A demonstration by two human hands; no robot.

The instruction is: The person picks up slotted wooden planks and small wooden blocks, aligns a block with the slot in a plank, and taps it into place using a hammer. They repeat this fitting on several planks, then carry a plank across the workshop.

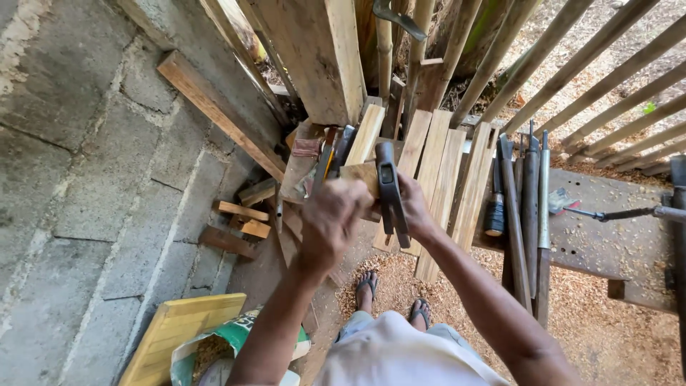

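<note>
Gripping hammer (389, 189) beside crowded planks (436, 171)

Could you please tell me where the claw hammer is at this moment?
In the head view the claw hammer is at centre, in the right hand, beside the small wood block, in front of the leaning planks.

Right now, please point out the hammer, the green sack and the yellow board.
hammer (389, 182): head view, dark head.
green sack (239, 336): head view, green rim.
yellow board (179, 332): head view, flat face.
</note>
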